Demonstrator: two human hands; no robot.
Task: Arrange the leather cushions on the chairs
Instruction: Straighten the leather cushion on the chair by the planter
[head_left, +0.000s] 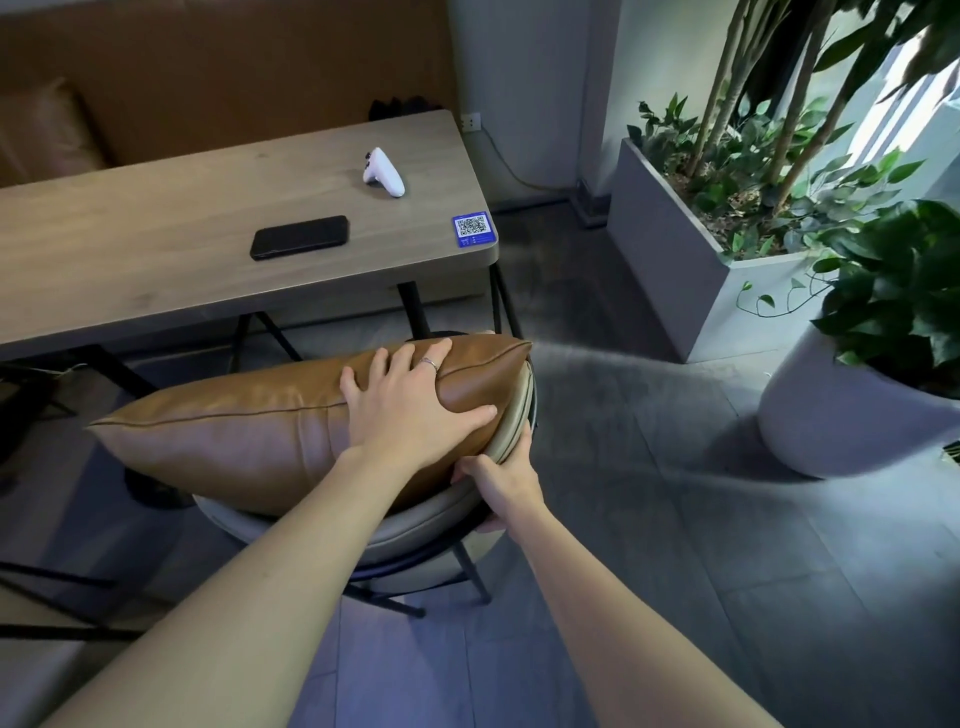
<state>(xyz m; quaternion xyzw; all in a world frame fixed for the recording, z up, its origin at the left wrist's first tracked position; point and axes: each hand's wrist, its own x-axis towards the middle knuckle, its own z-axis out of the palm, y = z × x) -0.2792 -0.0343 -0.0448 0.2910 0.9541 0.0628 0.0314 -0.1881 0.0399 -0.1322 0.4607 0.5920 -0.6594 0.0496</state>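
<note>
My left hand (410, 405) presses splayed flat on the tan leather cushion (249, 431) to seat it, while my right hand (501, 486), at 5 o'clock, clamps the chair (415, 530) backrest steady.

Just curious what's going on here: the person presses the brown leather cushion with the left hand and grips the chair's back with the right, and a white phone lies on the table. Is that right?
Nearly. In the head view the phone on the table is black; the white thing is a controller. The rest holds: left hand on the cushion, right hand gripping the chair's back.
</note>
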